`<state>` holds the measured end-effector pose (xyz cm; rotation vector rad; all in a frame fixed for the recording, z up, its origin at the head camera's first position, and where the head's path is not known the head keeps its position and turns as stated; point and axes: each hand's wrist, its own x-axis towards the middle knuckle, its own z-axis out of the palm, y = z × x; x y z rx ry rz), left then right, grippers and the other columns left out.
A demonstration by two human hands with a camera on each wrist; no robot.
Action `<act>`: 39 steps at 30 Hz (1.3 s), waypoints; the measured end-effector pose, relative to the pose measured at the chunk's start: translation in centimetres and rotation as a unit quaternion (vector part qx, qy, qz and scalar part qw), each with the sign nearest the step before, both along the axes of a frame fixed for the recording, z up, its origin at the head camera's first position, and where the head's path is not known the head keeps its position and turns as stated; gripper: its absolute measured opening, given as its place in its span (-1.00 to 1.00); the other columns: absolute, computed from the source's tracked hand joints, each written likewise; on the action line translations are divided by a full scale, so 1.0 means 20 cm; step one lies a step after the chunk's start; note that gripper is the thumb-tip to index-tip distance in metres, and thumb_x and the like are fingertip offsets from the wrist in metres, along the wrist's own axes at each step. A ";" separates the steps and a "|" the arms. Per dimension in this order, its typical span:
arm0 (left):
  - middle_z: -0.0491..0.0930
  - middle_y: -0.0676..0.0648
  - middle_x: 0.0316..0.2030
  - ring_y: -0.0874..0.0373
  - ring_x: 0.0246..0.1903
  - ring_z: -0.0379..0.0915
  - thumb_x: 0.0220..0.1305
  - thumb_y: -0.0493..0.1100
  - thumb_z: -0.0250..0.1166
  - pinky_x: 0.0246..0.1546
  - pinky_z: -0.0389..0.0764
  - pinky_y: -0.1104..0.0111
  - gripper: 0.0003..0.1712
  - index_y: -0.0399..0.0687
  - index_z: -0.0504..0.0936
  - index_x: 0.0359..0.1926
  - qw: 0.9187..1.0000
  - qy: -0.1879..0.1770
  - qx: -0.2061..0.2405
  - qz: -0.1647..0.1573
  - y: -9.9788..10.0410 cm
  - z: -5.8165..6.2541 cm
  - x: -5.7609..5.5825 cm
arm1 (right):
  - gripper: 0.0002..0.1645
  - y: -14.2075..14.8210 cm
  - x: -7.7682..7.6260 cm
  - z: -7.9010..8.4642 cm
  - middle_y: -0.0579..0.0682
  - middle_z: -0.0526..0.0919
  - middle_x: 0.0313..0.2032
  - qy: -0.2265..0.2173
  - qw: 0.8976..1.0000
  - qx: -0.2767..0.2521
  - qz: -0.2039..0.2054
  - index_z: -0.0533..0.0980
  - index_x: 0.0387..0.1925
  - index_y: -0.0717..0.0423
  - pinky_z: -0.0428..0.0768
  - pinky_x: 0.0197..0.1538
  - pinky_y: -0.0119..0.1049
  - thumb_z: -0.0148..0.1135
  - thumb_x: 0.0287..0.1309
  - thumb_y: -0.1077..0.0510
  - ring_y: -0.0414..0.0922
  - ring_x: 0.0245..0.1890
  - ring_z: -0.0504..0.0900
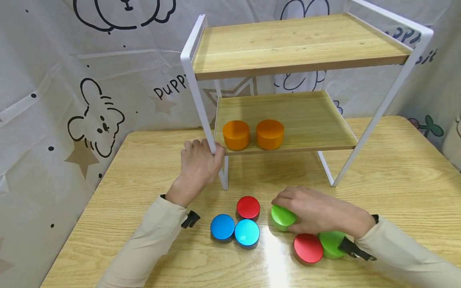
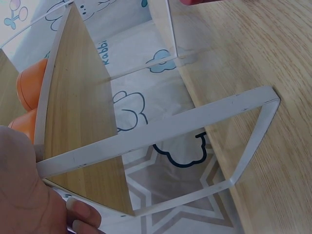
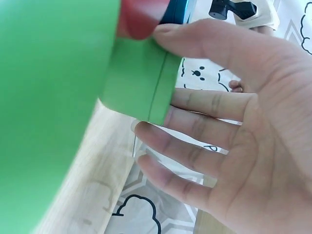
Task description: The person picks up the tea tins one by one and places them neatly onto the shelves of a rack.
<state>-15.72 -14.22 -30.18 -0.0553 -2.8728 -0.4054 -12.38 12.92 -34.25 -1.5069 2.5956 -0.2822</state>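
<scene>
My left hand (image 1: 198, 162) grips the white frame of a two-tier wooden shelf rack (image 1: 302, 44) at its left front post, level with the lower board. In the left wrist view, that hand's curled fingertips show under the board beside the metal bar (image 2: 161, 129). On the tabletop, my right hand (image 1: 318, 210) holds a green round tin (image 1: 282, 218) between thumb and fingers. The right wrist view shows the thumb on one side of this green tin and fingers on the other. Two orange round tins (image 1: 235, 136) sit side by side on the lower board, near its left front corner.
Left of the right hand, a red tin (image 1: 248, 207), a blue tin (image 1: 222, 227) and a lighter blue tin (image 1: 247, 233) cluster together. Another red tin (image 1: 308, 248) and a second green tin (image 1: 331, 244) lie under the right wrist. A printed cloth (image 1: 144, 100) hangs behind the table.
</scene>
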 end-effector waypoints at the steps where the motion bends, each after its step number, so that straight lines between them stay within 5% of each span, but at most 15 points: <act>1: 0.35 -0.22 -0.52 -0.18 -0.43 0.22 0.30 0.03 -0.37 -0.49 0.28 0.12 -0.47 -0.21 0.37 -0.53 1.000 0.001 0.000 -0.001 0.00 0.00 0.00 | -0.39 0.00 0.00 0.00 0.07 0.60 -0.04 0.002 1.000 -0.003 0.001 0.53 0.03 0.24 0.53 0.03 -0.01 0.45 -0.12 0.13 0.05 -0.03 0.57; 18: 0.35 -0.22 -0.52 -0.18 -0.43 0.22 0.31 0.03 -0.37 -0.48 0.27 0.13 -0.47 -0.21 0.37 -0.53 1.000 -0.002 0.003 -0.001 0.00 0.00 0.00 | -0.34 0.07 0.00 0.11 0.06 0.61 -0.07 0.067 0.996 -0.052 0.018 0.53 0.06 0.27 0.59 -0.10 -0.08 0.44 -0.06 -0.01 0.01 -0.12 0.61; 28: 0.35 -0.22 -0.53 -0.18 -0.44 0.23 0.30 0.03 -0.37 -0.49 0.28 0.13 -0.47 -0.21 0.36 -0.55 1.000 -0.001 -0.001 -0.005 0.00 0.00 0.00 | -0.38 0.11 -0.03 0.17 0.02 0.61 -0.12 0.142 0.981 -0.132 0.029 0.56 0.01 0.23 0.59 -0.14 -0.14 0.45 -0.14 0.05 -0.05 -0.16 0.60; 39: 0.35 -0.22 -0.51 -0.17 -0.43 0.22 0.31 0.03 -0.37 -0.49 0.28 0.13 -0.47 -0.21 0.36 -0.53 1.000 -0.006 -0.003 -0.003 0.00 0.01 0.00 | -0.37 0.16 -0.08 0.27 0.01 0.60 -0.15 0.170 0.967 -0.189 0.016 0.56 -0.03 0.25 0.58 -0.13 -0.13 0.09 0.24 -0.23 -0.08 -0.17 0.57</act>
